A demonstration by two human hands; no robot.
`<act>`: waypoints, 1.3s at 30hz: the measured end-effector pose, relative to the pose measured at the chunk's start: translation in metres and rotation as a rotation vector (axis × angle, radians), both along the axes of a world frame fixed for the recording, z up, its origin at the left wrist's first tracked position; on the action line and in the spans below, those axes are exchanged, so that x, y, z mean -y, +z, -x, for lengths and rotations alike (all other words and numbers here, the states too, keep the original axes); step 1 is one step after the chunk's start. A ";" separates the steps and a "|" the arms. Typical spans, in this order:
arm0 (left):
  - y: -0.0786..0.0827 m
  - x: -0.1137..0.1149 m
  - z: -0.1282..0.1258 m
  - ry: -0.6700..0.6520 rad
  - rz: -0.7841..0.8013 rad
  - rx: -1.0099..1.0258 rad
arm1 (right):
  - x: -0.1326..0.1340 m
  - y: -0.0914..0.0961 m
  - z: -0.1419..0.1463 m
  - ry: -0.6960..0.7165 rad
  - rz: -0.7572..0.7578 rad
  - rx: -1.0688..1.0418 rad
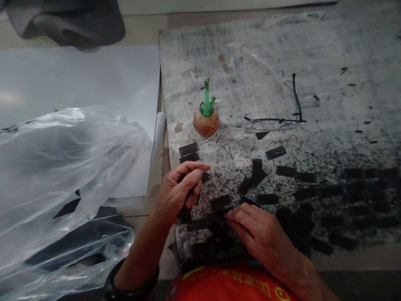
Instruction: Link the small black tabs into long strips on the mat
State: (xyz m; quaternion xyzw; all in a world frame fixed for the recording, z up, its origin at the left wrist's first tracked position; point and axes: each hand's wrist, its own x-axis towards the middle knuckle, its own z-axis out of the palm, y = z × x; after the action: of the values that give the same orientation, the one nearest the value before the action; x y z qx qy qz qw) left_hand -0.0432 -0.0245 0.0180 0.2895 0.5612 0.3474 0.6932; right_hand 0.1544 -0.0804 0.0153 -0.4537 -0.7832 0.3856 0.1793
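Note:
My left hand hovers over the near left part of the table, thumb and index finger pressed close, the other fingers curled. Whether anything small sits in that pinch is too blurred to make out. Down by the table's front edge, my right hand has its fingertips closed on a dark strip among other black pieces. Two black rectangular pieces lie just beyond my left hand. Between and beyond the hands are more black pieces and many fine dark scraps.
A round amber bottle with a green spout stands beyond my left hand. Eyeglasses rest to its right. Several black pieces are laid out on the right. Clear plastic sheeting covers the left side, and a grey cloth lies behind.

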 end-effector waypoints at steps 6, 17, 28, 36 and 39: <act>-0.003 0.023 0.039 0.331 0.094 0.003 | -0.014 -0.008 0.014 -0.086 -0.018 0.066; -0.016 0.039 0.032 0.319 0.076 -0.208 | -0.062 -0.006 0.065 0.073 -0.080 0.572; -0.022 0.048 0.036 0.198 0.034 -0.363 | -0.073 -0.008 0.071 0.093 -0.036 0.652; -0.011 0.056 0.039 0.260 0.037 -0.417 | -0.059 -0.006 0.061 0.063 -0.062 0.476; -0.011 0.060 0.040 0.231 0.029 -0.457 | -0.052 -0.002 0.061 0.178 -0.046 0.410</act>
State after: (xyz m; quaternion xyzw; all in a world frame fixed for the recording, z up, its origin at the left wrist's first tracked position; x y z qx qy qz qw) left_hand -0.0834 -0.0845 0.0069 0.2847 0.7375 0.3418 0.5082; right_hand 0.0936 -0.0280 0.0133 -0.4474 -0.8488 0.2816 -0.0083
